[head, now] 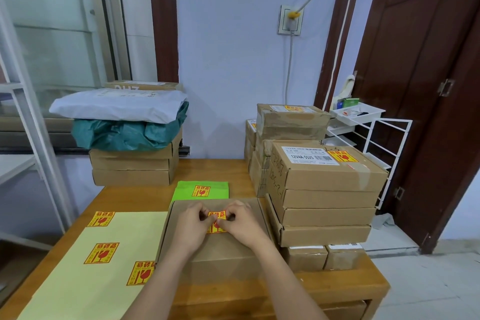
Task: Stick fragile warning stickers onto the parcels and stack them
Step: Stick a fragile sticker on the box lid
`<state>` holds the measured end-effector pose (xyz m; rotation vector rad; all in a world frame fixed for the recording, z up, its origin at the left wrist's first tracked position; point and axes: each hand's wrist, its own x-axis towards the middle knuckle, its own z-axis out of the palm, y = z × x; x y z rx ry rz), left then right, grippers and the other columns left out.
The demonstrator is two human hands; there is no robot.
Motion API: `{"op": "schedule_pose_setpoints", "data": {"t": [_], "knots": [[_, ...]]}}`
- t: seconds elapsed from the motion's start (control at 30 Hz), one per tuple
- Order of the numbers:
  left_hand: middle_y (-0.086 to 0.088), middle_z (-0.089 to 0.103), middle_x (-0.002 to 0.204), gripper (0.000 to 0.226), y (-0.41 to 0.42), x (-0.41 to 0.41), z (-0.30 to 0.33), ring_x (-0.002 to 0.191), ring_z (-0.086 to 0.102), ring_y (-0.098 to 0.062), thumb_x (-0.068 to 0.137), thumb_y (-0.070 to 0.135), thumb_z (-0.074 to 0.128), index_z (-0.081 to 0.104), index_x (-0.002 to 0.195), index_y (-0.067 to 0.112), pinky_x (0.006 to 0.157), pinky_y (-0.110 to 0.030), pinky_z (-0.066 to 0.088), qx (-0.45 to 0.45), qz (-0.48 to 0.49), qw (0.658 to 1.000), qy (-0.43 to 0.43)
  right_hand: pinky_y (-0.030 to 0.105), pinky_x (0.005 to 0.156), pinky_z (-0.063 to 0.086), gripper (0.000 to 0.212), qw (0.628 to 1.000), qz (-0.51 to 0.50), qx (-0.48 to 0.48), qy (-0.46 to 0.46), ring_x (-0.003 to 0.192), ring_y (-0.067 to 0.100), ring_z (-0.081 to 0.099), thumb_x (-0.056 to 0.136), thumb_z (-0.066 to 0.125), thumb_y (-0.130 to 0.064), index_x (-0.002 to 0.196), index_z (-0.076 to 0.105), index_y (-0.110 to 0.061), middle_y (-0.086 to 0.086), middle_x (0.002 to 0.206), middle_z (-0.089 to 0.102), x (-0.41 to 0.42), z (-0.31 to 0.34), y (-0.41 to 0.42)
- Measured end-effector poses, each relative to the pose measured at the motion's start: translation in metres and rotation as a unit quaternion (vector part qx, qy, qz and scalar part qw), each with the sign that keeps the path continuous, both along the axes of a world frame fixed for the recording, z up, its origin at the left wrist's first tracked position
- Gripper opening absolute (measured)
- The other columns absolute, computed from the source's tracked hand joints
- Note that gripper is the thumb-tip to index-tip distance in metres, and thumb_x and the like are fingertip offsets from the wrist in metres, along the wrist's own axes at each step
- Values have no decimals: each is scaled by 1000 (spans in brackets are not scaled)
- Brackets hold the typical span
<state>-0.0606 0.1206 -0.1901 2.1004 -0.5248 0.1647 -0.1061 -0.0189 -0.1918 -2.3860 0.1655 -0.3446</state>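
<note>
1. Head view: we see both hands low in the centre of the frame over a flat brown parcel. The left hand and the right hand have curled fingers and together pinch a yellow-and-red fragile sticker against the parcel's top face.
2. The parcel lies on a wooden table. Its left edge touches a pale yellow backing sheet in the lower left of the frame, which carries three more stickers. Its far edge overlaps a green sheet bearing one sticker.
3. Open table surface shows between the green sheet and the two box piles, and along the near edge below the parcel.
4. To the right of centre stands a stack of parcels, just beside the one under our hands. Its top box shows a sticker beside a white label. A taller pile sits behind it against the wall.
5. In the upper left of the table, three flat boxes carry a teal bag and a white mailer.
6. At the right edge of the frame, a white wire rack holds a tray of small items we cannot make out.
</note>
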Motion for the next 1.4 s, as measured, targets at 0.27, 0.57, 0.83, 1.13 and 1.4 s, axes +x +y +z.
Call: {"op": "schedule_pose_setpoints", "data": {"t": [0.27, 0.57, 0.83, 1.13, 1.4], "knots": [[-4, 59, 76, 17, -2, 1, -1, 69, 50, -14, 83, 13, 70, 58, 73, 5, 59, -24, 36, 3, 3, 1000, -6, 33, 91, 36, 39, 999, 1, -35, 5, 103, 18, 42, 85, 66, -31, 56, 39, -28, -6, 95, 48, 0, 2, 2], [-3, 57, 78, 21, -3, 0, 0, 71, 48, -14, 83, 12, 70, 53, 71, 10, 60, -19, 35, 22, 4, 1000, -22, 36, 92, 36, 24, 998, 4, -60, 13, 106, 21, 44, 84, 64, -36, 73, 54, -18, -3, 97, 48, 0, 1, 3], [-2, 56, 79, 21, -4, -1, 0, 77, 51, -19, 82, 11, 70, 53, 70, 12, 64, -24, 37, 41, 5, 999, -34, 36, 97, 35, 30, 997, -1, -73, 26, 114, 22, 40, 85, 62, -37, 64, 44, -25, -9, 101, 42, -2, 3, 6], [2, 49, 86, 26, -6, 0, -1, 92, 46, -21, 82, 23, 70, 48, 70, 20, 78, -33, 37, 98, 39, 993, -56, 36, 93, 38, 28, 995, -8, -101, 27, 110, 21, 39, 90, 56, -39, 75, 49, -16, -4, 97, 40, -6, 7, 11], [1, 52, 91, 17, -2, 4, 1, 93, 49, -21, 82, 21, 71, 55, 77, 18, 77, -28, 37, 106, 10, 993, -50, 32, 97, 36, 35, 998, -28, -58, 16, 114, 20, 38, 85, 64, -39, 106, 49, -15, 2, 112, 47, -3, 3, 9]]}}
